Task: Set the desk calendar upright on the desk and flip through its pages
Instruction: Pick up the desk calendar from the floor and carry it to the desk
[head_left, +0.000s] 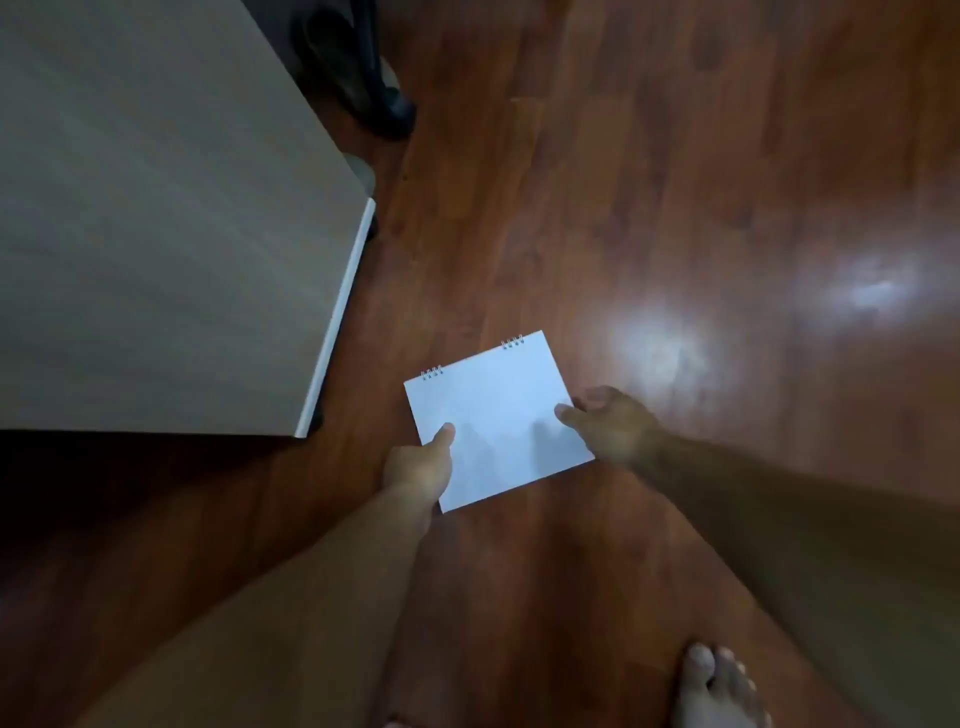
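Calendar (493, 415) was gripped at both side edges by closed left hand (418, 470) and right hand (615, 426); it should be kept level and carried left to desk (156, 234).

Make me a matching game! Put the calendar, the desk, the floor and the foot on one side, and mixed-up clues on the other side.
Things:
1. calendar
2. desk
3. floor
4. bare foot

Clues:
A. reddish-brown wood with shiny glare
B. bottom right corner of the picture
C. white, held at its edges by the left hand and right hand
D. pale grey-beige top, upper left

Pairs: 1-C, 2-D, 3-A, 4-B
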